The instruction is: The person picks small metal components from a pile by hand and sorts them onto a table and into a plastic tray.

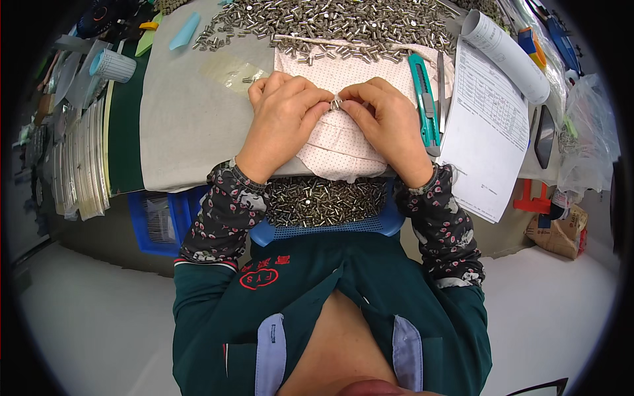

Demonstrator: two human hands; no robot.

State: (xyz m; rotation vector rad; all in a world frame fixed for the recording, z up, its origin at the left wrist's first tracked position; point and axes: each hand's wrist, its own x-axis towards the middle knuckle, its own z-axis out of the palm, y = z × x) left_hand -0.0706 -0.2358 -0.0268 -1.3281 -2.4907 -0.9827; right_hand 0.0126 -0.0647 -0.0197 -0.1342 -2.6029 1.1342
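Observation:
My left hand (284, 112) and my right hand (386, 122) meet over a pale dotted cloth (340, 148) on the table. Their fingertips pinch a few small metal cylinders (335, 103) between them. A large heap of the same small metal pieces (330, 23) lies across the far side of the table. More of them fill a blue tray (323, 228) on my lap, below the table edge.
A teal utility knife (422, 99) and a thin metal tool lie right of my hands. Printed paper sheets (485, 132) and a rolled sheet sit further right. A grey cloth (191, 125) covers the table. A blue crate (158, 221) stands below left, plastic bags at right.

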